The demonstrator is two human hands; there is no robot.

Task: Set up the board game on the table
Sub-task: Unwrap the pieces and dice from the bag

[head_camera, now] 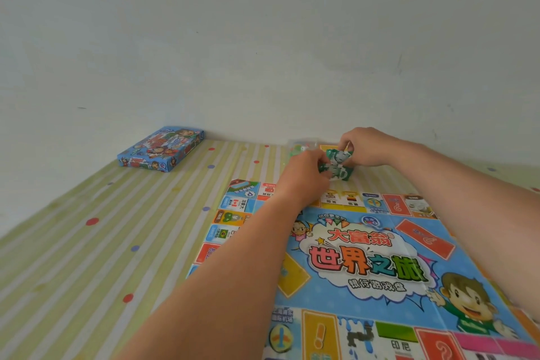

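The colourful game board lies unfolded on the striped tablecloth, right of centre. Beyond its far edge both my hands hold a bundle of green-and-white paper cards, possibly play money. My left hand grips the lower part of the bundle and my right hand pinches its top. Just behind the hands lies a clear plastic bag with small green pieces, partly hidden. A yellow card peeks out beside it.
The blue game box lies flat at the far left, close to the white wall. The table is covered by a green-striped cloth with coloured dots. The wall runs along the table's far edge.
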